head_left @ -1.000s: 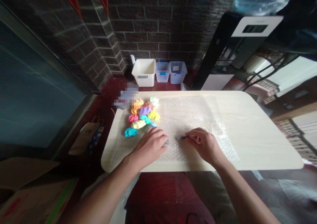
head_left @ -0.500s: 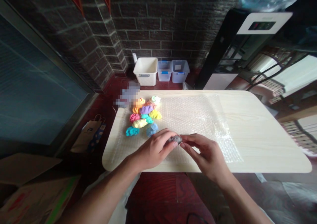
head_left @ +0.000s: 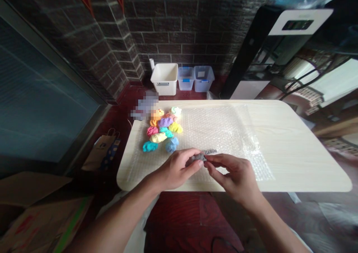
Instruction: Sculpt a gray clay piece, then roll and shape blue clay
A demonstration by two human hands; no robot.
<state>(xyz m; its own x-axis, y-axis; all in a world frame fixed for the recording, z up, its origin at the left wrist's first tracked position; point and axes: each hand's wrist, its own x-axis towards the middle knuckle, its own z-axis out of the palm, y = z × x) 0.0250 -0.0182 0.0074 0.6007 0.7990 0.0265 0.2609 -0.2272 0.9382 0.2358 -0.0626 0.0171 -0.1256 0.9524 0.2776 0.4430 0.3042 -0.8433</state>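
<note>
Gray lump (head_left: 199, 157), rounded, grasped in both hands (head_left: 176, 168), thin ridged strip (head_left: 210, 151) just beyond, bubbled plastic (head_left: 212, 126) below

1. No wording, brand or number is reading clearly anywhere.
2. The cardboard box (head_left: 46, 227) at lower left is carrying red print (head_left: 25, 224); blur is making its characters illegible.
3. The brown paper bag (head_left: 95, 154) on the floor is showing a small dark mark (head_left: 103, 142), too small for reading.
4. The right-hand clear bin (head_left: 205, 84) is bearing a pale rectangular patch (head_left: 201, 74); any lettering there is staying unreadable.
5. The water dispenser's dark display (head_left: 298, 25) is presenting indistinct detail.
</note>
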